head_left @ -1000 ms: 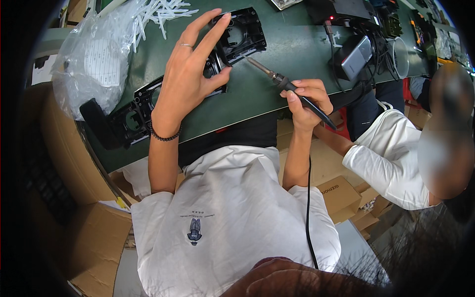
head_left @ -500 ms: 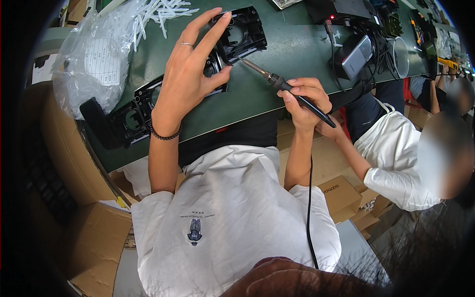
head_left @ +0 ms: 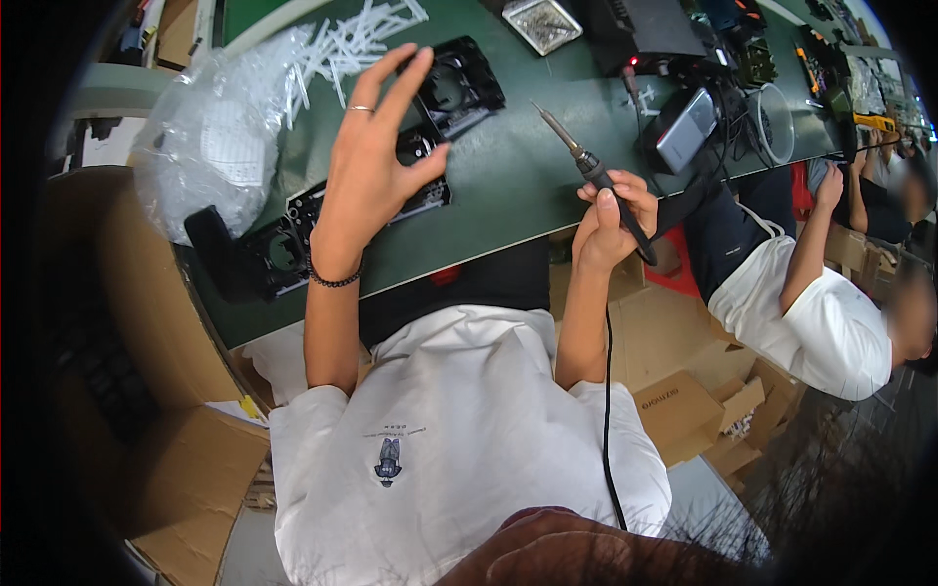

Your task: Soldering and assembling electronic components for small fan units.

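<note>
My right hand (head_left: 616,223) grips a soldering iron (head_left: 593,168) by its black handle, the metal tip pointing up and left above the green bench. A black cord hangs down from the iron. With thumb and fingers stretched apart, my left hand (head_left: 376,166) hovers over or rests on a long black plastic frame with round openings; I cannot tell whether it touches. The frame's far end (head_left: 469,90) shows beyond my fingers, and its near-left part (head_left: 283,249) lies by my wrist. My hand hides the middle.
White plastic strips (head_left: 354,44) lie beside a clear plastic bag (head_left: 200,146) at the left. At the back are a small metal tray (head_left: 543,24) and a black box (head_left: 650,34). A grey device (head_left: 684,127) and a clear tub (head_left: 775,122) stand right. A co-worker (head_left: 811,303) is at the right.
The soldering iron has lifted away from the black frame, rightward, its tip now apart from it. My left hand stays spread by the frame. The co-worker has shifted right and raised an arm.
</note>
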A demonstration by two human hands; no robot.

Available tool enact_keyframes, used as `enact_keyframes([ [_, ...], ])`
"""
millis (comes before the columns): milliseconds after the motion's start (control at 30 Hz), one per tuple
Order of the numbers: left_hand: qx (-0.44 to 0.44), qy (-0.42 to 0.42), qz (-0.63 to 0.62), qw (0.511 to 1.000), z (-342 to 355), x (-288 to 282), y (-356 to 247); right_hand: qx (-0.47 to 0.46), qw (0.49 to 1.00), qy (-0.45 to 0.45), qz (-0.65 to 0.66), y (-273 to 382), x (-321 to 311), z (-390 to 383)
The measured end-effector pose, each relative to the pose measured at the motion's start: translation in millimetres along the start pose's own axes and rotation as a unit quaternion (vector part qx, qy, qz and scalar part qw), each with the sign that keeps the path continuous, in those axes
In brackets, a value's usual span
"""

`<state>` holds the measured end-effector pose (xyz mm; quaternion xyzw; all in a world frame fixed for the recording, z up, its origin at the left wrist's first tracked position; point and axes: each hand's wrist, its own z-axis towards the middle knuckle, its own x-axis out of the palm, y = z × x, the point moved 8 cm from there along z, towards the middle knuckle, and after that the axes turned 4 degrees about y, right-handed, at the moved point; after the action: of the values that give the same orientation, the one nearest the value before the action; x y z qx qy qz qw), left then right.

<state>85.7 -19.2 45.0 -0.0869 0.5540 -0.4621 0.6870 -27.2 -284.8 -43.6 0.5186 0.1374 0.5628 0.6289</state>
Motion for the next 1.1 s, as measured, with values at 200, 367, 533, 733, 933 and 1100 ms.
enact_keyframes([
  [200,0.032,-0.134,0.064,0.988,142.3,-43.9,46.5,0.009,0.999,-0.027,-0.032,-5.5,-0.1,-0.2],
  [367,0.090,0.003,-0.075,0.993,96.0,-42.4,-0.9,0.008,0.998,-0.045,-0.046,-3.0,-7.2,4.2],
  [533,-0.075,0.186,0.141,0.969,-73.0,-22.3,6.2,0.044,0.998,-0.017,-0.037,-2.2,17.6,2.3],
  [733,-0.088,0.080,0.052,0.992,-77.9,-26.4,13.7,0.026,0.995,0.101,0.013,-2.8,59.5,-12.4],
  [933,-0.098,0.005,0.015,0.995,-80.1,-36.5,22.3,0.023,0.988,0.143,-0.054,-9.3,67.8,-21.0],
  [1100,-0.078,-0.014,0.043,0.996,-79.7,-36.5,20.7,-0.018,0.963,0.213,-0.162,-8.2,75.2,-22.2],
])
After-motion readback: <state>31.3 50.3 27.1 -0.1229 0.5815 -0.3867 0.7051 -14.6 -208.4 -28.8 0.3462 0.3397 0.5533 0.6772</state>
